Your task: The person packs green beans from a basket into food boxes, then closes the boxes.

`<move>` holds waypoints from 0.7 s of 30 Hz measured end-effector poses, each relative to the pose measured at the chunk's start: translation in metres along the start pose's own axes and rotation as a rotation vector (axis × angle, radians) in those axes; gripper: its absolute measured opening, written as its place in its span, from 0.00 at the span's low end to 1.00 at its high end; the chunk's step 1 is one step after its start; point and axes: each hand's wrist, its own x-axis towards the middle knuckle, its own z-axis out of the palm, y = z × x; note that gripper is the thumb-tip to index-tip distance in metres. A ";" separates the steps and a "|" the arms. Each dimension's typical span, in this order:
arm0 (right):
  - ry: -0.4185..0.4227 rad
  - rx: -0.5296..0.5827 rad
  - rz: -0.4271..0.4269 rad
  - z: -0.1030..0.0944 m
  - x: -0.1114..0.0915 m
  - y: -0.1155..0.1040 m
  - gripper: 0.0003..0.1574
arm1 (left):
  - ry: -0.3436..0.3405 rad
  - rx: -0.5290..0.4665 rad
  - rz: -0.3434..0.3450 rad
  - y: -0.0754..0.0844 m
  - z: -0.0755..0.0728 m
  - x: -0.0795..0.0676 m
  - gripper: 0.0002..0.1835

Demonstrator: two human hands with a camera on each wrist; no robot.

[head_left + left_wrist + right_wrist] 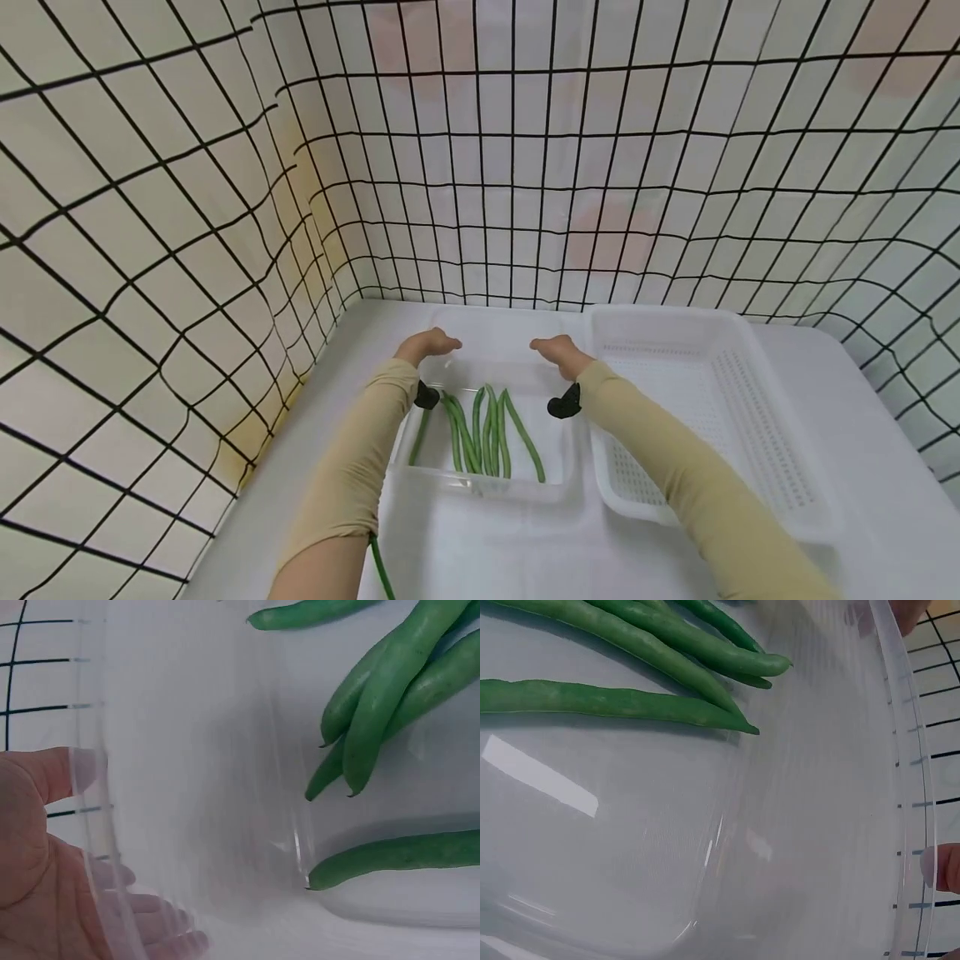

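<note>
A clear plastic container (491,490) stands in front of me with several green beans (491,429) lying lengthwise in it. My left hand (431,343) is at its far left corner. In the left wrist view, the left thumb (61,774) is spread from the fingers, and their tips show through the clear wall. My right hand (561,352) is at the far right corner, its fingers pointing inward. The right wrist view catches only a fingertip (943,868) at the container's rim; the rest of that hand is out of frame.
A white perforated basket (757,467) stands to the right, partly under my right forearm. Black wire mesh (512,167) rises behind and on both sides of the white table (480,567). A green cord (380,567) hangs by my left forearm.
</note>
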 end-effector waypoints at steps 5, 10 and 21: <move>-0.016 0.030 0.019 -0.002 0.014 0.002 0.42 | -0.051 -0.008 -0.070 -0.019 0.014 0.040 0.45; -0.037 0.022 -0.008 -0.007 0.077 0.033 0.46 | -0.059 -0.007 -0.113 -0.002 0.008 0.003 0.36; -0.045 0.084 0.039 -0.001 0.017 -0.004 0.45 | 0.045 -0.125 -0.149 -0.108 0.054 0.195 0.45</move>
